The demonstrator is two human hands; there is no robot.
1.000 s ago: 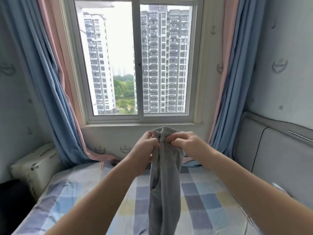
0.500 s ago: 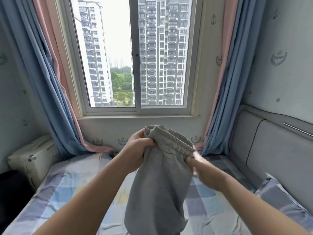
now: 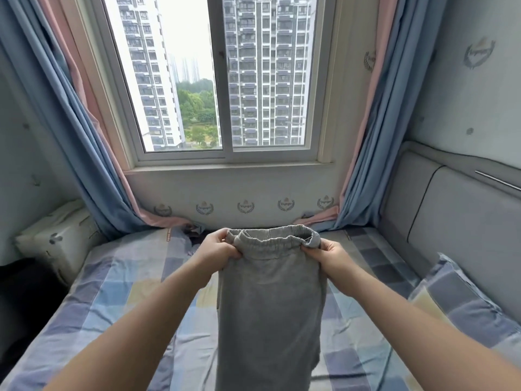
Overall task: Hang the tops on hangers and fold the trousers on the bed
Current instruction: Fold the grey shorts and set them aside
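Left grip point(image 3: 217, 251): we pinch the left end of the waistband point(image 3: 272, 241), fingers curled on the cloth.
Right grip point(image 3: 328, 256): pinches the right end, level with the left.
Trousers point(image 3: 270, 306): grey, hanging between both grips above the bed point(image 3: 118, 277); long axis vertical, waist up, legs pointing down toward us.
Hems: out of frame, perhaps touching the bed.
Next: we judge both grips equally near; lay the trousers flat.

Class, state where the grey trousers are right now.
In the head view, the grey trousers hang centre frame over the checked bed, waistband held between left hand and right hand.
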